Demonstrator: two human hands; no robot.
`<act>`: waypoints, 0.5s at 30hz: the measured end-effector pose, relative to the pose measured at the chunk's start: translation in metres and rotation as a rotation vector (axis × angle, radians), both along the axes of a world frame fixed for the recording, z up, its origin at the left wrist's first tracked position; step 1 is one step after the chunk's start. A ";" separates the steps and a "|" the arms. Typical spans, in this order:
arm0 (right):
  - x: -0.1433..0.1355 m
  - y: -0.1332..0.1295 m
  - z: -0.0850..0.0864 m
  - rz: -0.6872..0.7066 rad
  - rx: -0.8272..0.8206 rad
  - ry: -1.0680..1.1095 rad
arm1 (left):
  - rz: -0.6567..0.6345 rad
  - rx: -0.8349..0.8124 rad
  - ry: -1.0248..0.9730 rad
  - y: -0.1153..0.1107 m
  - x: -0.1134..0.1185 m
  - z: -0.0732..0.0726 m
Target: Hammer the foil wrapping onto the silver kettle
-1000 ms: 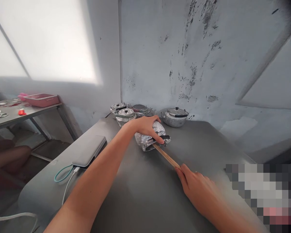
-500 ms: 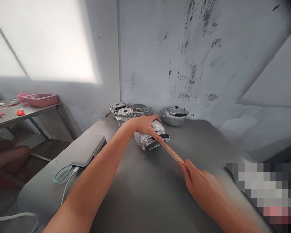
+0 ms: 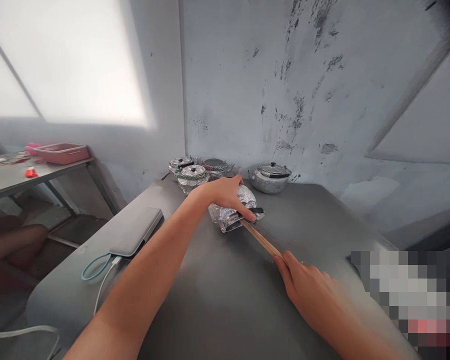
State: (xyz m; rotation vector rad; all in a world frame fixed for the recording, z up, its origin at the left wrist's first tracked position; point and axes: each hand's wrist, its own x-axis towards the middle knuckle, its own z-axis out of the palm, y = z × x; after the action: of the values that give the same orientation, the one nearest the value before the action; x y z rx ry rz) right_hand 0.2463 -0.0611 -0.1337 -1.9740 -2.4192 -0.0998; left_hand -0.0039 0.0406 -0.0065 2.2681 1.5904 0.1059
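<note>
My left hand (image 3: 228, 194) is clasped over a small silvery pot (image 3: 221, 217) that lies tilted, its mouth towards me. The pot looks wrapped in foil and has a black bail grip (image 3: 258, 211) near my thumb. Thin wooden sticks (image 3: 262, 240), like a bundle of chopsticks, are gripped in my right hand (image 3: 303, 277). Their far ends reach the pot's mouth below my left thumb; the tips are hidden there. My right fingers are wrapped round the near end.
Behind the pot stand several silvery lidded pots (image 3: 194, 173), and another pot (image 3: 272, 176) by the wall. A power bank (image 3: 137, 232) with cables lies at left on the grey table (image 3: 210, 300). A side table holds a pink basket (image 3: 63, 153); a person's arm shows below it.
The far ends of the sticks have shifted left, from beside my left thumb to the pot's mouth beneath it. My right hand has moved slightly down. The pot has hardly moved.
</note>
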 end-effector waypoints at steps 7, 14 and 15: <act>-0.004 0.002 0.013 0.065 -0.143 0.036 | -0.035 0.013 0.027 -0.004 0.004 0.002; -0.008 0.007 0.030 0.200 -0.202 0.195 | -0.066 0.047 0.014 -0.004 0.005 0.001; -0.008 0.007 0.032 0.212 -0.220 0.198 | -0.064 0.045 0.012 -0.003 0.005 0.001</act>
State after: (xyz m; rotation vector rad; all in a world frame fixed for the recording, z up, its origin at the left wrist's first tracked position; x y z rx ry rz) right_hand 0.2379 -0.0537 -0.1021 -1.6879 -2.5786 0.3609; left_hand 0.0009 0.0372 -0.0055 2.3554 1.5345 0.1128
